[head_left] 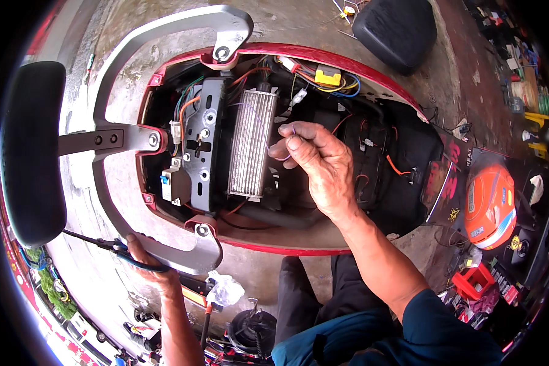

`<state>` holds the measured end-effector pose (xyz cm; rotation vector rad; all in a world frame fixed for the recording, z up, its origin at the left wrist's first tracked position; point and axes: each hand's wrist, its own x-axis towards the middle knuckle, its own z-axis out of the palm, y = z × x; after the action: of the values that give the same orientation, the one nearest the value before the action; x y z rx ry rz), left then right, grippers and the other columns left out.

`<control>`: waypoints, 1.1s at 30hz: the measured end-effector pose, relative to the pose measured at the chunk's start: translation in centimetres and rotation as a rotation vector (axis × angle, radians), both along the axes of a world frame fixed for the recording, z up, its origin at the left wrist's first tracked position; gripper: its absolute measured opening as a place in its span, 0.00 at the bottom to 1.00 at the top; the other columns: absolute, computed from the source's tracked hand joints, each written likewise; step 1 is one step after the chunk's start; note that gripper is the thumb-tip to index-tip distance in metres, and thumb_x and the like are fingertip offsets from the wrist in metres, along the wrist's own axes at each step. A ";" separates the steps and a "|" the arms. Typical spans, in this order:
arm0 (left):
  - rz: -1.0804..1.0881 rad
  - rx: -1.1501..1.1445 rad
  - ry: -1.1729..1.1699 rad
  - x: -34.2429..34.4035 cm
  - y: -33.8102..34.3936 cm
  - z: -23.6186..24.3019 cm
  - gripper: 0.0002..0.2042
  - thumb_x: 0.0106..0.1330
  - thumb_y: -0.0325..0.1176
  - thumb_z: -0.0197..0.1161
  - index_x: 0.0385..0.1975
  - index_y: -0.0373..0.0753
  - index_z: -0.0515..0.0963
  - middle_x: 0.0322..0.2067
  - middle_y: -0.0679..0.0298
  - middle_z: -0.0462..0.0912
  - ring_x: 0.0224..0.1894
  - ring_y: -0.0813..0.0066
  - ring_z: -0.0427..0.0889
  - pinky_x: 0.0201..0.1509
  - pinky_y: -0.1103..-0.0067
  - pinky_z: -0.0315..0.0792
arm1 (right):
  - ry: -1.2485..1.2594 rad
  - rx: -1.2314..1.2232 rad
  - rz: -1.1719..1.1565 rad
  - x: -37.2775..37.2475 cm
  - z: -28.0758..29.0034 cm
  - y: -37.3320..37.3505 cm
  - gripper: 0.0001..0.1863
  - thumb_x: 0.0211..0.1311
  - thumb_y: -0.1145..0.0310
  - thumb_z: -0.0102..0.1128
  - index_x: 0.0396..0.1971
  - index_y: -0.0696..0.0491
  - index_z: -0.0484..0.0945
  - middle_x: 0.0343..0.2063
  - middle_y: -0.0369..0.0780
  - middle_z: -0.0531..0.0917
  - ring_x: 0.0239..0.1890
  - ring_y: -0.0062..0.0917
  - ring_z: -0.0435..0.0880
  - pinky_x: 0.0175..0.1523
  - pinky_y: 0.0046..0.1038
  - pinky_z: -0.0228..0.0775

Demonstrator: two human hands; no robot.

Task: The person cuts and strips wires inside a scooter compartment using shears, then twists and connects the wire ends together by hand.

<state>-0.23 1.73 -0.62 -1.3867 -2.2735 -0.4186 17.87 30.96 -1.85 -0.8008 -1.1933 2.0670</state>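
I look down into the open rear body of a red scooter [348, 64] with its seat removed. My right hand [317, 161] hovers over the compartment and pinches a thin purple wire [287, 143] between thumb and fingers, just right of a ribbed silver finned unit [250, 143]. A grey metal bracket [204, 146] with connectors sits left of that unit. My left hand [149, 265] is low at the left, closed on a dark hand tool [110, 246] with blue grips, beside the silver grab rail [183, 256]. Orange, blue and yellow wires [329, 82] run at the top.
A black backrest pad [30, 152] sits on the rail's arm at the left. A black seat cushion [396, 27] lies at the top. An orange helmet [488, 204] rests at the right among tools and a red box [473, 280]. My dark trouser legs [323, 287] are below.
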 end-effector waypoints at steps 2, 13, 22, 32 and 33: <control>0.046 0.004 -0.051 0.1 -0.6 -0.4 0.26 0.68 0.44 0.47 0.59 0.32 0.57 0.28 0.57 0.73 0.24 0.66 0.73 0.24 0.73 0.69 | -0.022 0.027 0.011 0.0 0.2 -0.1 0.09 0.63 0.71 0.55 0.40 0.59 0.76 0.30 0.35 0.81 0.34 0.17 0.79 0.40 0.18 0.71; 0.164 0.084 -0.055 -0.1 -0.7 -0.9 0.22 0.71 0.47 0.36 0.56 0.40 0.62 0.27 0.57 0.70 0.28 0.64 0.70 0.31 0.67 0.65 | -0.129 0.187 0.033 0.3 -0.1 -0.2 0.09 0.60 0.76 0.56 0.39 0.61 0.78 0.34 0.39 0.81 0.37 0.18 0.79 0.44 0.18 0.70; 0.364 0.387 -0.500 1.2 0.9 -0.4 0.15 0.67 0.41 0.47 0.35 0.33 0.70 0.25 0.63 0.67 0.27 0.73 0.68 0.29 0.75 0.63 | -0.149 0.310 0.042 0.5 -1.3 -0.2 0.07 0.59 0.78 0.56 0.37 0.60 0.79 0.35 0.39 0.81 0.40 0.21 0.79 0.50 0.21 0.69; 0.164 0.115 -0.120 0.8 0.9 0.4 0.15 0.69 0.35 0.42 0.51 0.39 0.68 0.34 0.55 0.69 0.34 0.62 0.70 0.36 0.68 0.65 | -0.268 0.300 -0.104 0.4 0.0 -0.1 0.08 0.60 0.73 0.58 0.38 0.57 0.80 0.35 0.36 0.78 0.38 0.17 0.75 0.42 0.18 0.66; 0.171 0.114 -0.117 0.7 0.5 0.3 0.15 0.69 0.35 0.42 0.51 0.39 0.68 0.34 0.55 0.69 0.34 0.62 0.70 0.36 0.68 0.65 | -0.255 0.261 -0.120 0.3 0.4 0.1 0.08 0.60 0.72 0.58 0.38 0.57 0.80 0.35 0.35 0.78 0.36 0.15 0.75 0.40 0.17 0.66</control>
<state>0.49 2.24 -0.29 -1.1284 -2.3976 -0.5764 18.17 31.04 -1.50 -1.0026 -1.4770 1.7050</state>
